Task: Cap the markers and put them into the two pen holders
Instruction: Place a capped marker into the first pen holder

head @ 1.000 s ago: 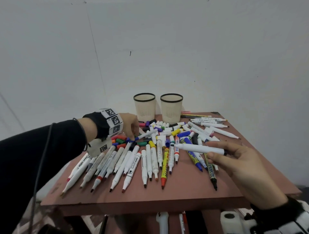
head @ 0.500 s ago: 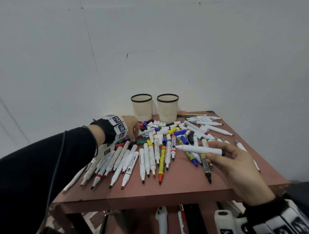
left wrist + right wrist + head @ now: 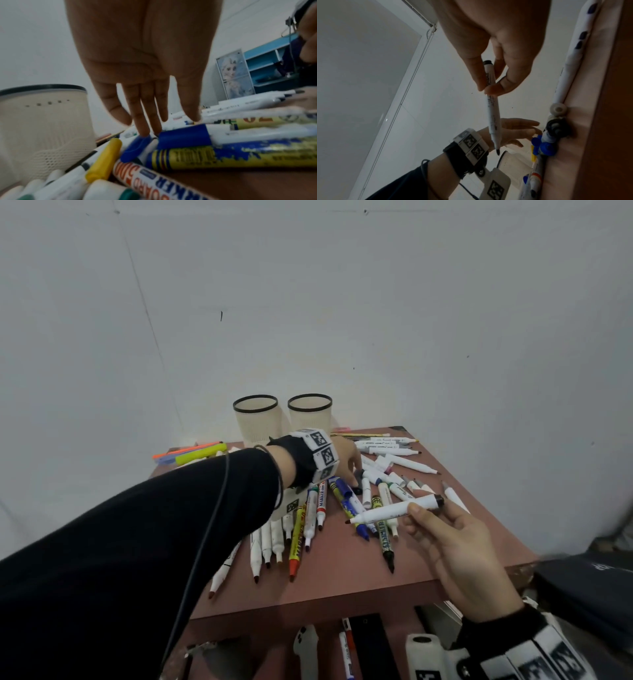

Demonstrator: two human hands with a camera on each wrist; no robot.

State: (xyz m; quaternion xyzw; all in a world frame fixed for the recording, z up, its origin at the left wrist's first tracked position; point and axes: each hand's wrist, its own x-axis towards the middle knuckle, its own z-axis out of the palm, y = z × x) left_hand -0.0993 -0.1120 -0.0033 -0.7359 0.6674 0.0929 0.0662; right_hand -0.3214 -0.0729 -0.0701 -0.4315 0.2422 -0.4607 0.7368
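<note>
Many uncapped markers (image 3: 298,529) and loose coloured caps lie fanned over a reddish table (image 3: 346,580). Two beige mesh pen holders (image 3: 255,421) (image 3: 310,416) stand at the back edge. My right hand (image 3: 414,513) (image 3: 489,88) pinches a white uncapped marker (image 3: 394,510) (image 3: 493,112) above the table's right part, its dark tip pointing left. My left hand (image 3: 352,474) (image 3: 154,125) reaches over the pile with straight fingers. Its fingertips touch the markers near a blue cap (image 3: 137,146) and a black cap (image 3: 358,474). It holds nothing.
Orange and yellow highlighters (image 3: 195,453) lie at the back left corner, and several white markers (image 3: 387,445) at the back right. A shelf under the table holds white and black items (image 3: 308,648). A dark bag (image 3: 585,583) sits to the right. The wall is close behind.
My left hand has moved right across the pile, from the caps at the left to the middle. The right hand keeps the white marker, now tilted tip-down. The head view has shifted left.
</note>
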